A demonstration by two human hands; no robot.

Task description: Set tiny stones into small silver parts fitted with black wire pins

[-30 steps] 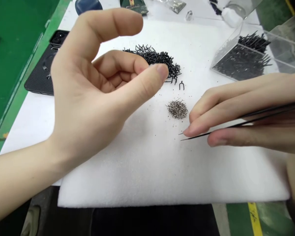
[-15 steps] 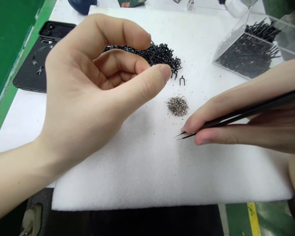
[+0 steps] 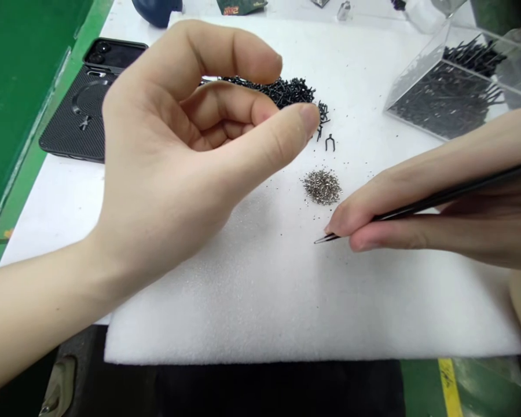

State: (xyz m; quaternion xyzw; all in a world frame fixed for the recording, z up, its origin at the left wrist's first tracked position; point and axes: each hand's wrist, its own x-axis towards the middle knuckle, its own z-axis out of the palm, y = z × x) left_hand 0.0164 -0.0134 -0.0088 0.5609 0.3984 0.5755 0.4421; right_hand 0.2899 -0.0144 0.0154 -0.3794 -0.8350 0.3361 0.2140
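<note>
My left hand (image 3: 178, 139) hovers over the white foam sheet, fingers curled and thumb apart from the forefinger, with nothing between them. It partly hides a heap of small black forked pieces (image 3: 293, 91). One single black forked piece (image 3: 330, 143) lies just in front of that heap. Black tweezers (image 3: 399, 212) are pinched in my right hand (image 3: 417, 214). Their fine tips are together, near the foam; whether they grip a tiny grain cannot be made out. Just beyond the tips lies a small pile of shiny metal bits (image 3: 322, 187).
A clear plastic box (image 3: 438, 110) with more black pieces lies tilted at the right. At the left is a black phone (image 3: 72, 119). The white foam sheet (image 3: 260, 324) reaches over the table's front edge. A blue object (image 3: 158, 11) and a green packet (image 3: 242, 6) sit at the back.
The tweezer tips, apart before, have come together. The whole view has shifted a little, so everything appears farther right. My left hand keeps its curled shape.
</note>
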